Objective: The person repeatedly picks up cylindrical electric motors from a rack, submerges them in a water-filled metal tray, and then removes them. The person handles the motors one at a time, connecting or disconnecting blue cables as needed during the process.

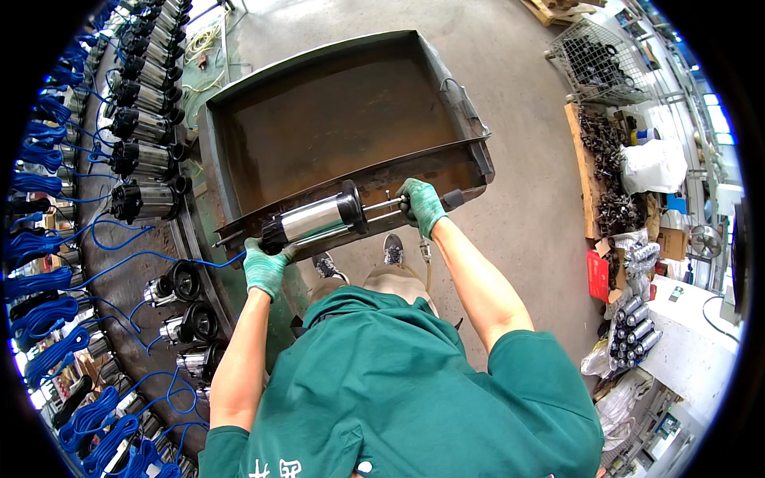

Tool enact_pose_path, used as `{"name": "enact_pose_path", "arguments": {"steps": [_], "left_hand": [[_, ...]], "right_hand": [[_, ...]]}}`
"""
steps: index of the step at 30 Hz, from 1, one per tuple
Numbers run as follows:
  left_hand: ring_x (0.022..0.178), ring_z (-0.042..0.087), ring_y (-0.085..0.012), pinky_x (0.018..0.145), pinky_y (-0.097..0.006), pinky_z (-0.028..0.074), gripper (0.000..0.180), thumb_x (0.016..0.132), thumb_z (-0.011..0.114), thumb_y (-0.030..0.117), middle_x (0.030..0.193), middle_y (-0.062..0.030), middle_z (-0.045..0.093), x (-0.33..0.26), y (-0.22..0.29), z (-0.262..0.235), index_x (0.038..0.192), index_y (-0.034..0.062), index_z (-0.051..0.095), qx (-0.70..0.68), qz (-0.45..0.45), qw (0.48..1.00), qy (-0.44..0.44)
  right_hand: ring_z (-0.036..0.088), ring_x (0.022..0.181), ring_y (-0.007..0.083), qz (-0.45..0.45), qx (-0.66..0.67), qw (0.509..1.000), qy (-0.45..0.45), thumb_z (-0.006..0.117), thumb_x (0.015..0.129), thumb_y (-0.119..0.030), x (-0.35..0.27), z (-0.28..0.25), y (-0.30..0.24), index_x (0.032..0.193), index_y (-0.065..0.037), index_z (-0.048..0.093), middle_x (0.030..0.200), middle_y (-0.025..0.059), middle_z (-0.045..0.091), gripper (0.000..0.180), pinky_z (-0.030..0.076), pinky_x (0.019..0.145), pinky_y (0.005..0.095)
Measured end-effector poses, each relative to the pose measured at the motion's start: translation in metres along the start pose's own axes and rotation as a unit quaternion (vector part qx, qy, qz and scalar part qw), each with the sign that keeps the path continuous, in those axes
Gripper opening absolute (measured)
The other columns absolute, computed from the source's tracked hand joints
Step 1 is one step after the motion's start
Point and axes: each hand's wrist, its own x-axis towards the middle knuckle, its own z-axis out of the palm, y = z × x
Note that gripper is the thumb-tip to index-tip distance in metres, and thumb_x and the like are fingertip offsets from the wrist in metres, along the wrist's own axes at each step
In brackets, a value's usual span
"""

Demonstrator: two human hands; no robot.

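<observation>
A submersible pump (pixel 315 221), with a shiny steel barrel and black ends, lies across the near edge of a tank (pixel 209 151). My left hand (pixel 267 268), in a green knit glove, closes round the pump's black left end, where a blue cable (pixel 183 259) comes away. The gloved right hand (pixel 422 205) is wrapped round a metal tool with a black end (pixel 453 199). Thin metal rods (pixel 382 209) run between that hand and the pump's black right flange; how they join is hard to see. A hose fitting (pixel 425 251) hangs below my right hand.
Brownish liquid fills the tank. To the left, rows of similar pumps (pixel 143 199) stand with coiled blue cables (pixel 48 279). A wire basket (pixel 598 64) of black parts, a wooden crate (pixel 586 159) of metal pieces and a white bench (pixel 685 334) line the right side.
</observation>
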Motion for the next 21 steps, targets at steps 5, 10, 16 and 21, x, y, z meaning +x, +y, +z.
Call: {"name": "enact_pose_path", "arguments": {"steps": [5,10,16,21], "left_hand": [[0.092,0.066,-0.0276,0.089,-0.04,0.055,0.074,0.076,0.098,0.028,0.105,-0.0167,0.072,-0.002,-0.006,0.008,0.125,-0.0013,0.05,-0.036,0.004,0.999,0.017],[0.092,0.065,-0.0255,0.089,-0.038,0.055,0.072,0.078,0.097,0.025,0.105,-0.0162,0.072,-0.001,-0.005,0.01,0.125,-0.0014,0.049,-0.052,-0.002,0.999,0.004],[0.094,0.065,-0.0266,0.09,-0.04,0.054,0.071,0.08,0.095,0.026,0.106,-0.0181,0.071,0.0,-0.001,0.009,0.125,-0.002,0.048,-0.056,-0.008,0.998,-0.021],[0.095,0.067,-0.0286,0.09,-0.041,0.055,0.074,0.08,0.095,0.029,0.106,-0.0202,0.071,-0.003,-0.01,0.009,0.127,-0.0026,0.047,-0.045,0.0,0.999,0.005]], "right_hand": [[0.055,0.058,0.0116,-0.029,-0.028,0.993,-0.109,0.053,0.1,-0.01,-0.013,-0.027,-0.009,0.121,-0.012,0.056,0.085,0.0068,0.064,0.022,0.042,0.049,0.0294],[0.068,0.073,0.0177,-0.259,-0.351,0.897,0.068,0.05,0.104,-0.002,-0.007,-0.095,-0.033,0.131,-0.008,0.05,0.1,0.0074,0.07,0.028,0.058,0.064,0.0372],[0.072,0.109,0.0443,-0.091,-0.651,0.706,0.263,0.058,0.104,-0.023,0.022,-0.16,-0.089,0.121,-0.006,0.063,0.111,0.0266,0.074,0.025,0.057,0.092,0.0546],[0.07,0.119,0.042,-0.072,-0.68,0.682,0.259,0.052,0.104,-0.023,0.048,-0.136,-0.109,0.127,-0.004,0.068,0.126,0.0259,0.072,0.034,0.057,0.1,0.0529]]}}
